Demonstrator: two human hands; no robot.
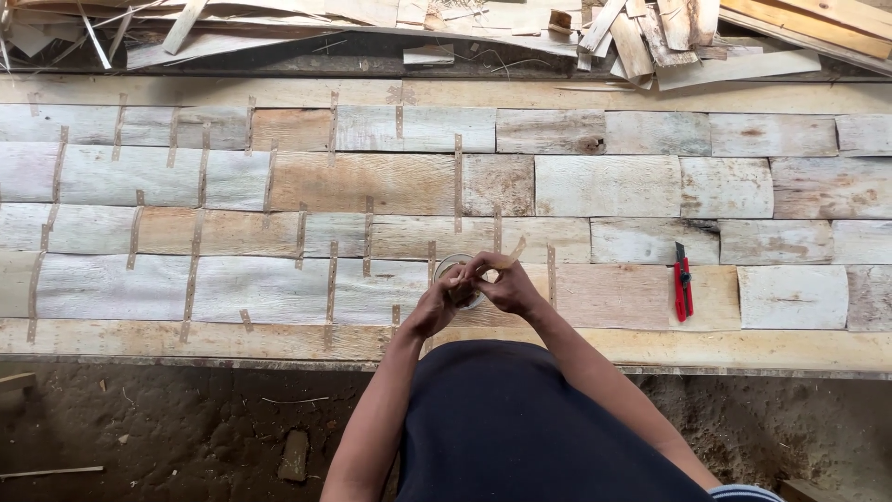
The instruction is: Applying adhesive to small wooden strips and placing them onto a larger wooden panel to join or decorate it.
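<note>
My left hand (435, 307) grips a roll of brown tape (455, 271) held just above the wooden sheets. Against the roll, my right hand (506, 286) pinches the loose end of the tape (514, 251), which sticks up toward the upper right. Both hands meet over the lower middle of a patchwork of thin wood veneer sheets (400, 181) laid edge to edge. Several seams on the left half carry short brown tape strips (332, 279). The roll is partly hidden by my fingers.
A red utility knife (683, 284) lies on the sheets to the right of my hands. A pile of wood scraps and offcuts (641, 37) runs along the far edge. The bench's front plank (743, 349) borders a dirt floor (186, 428).
</note>
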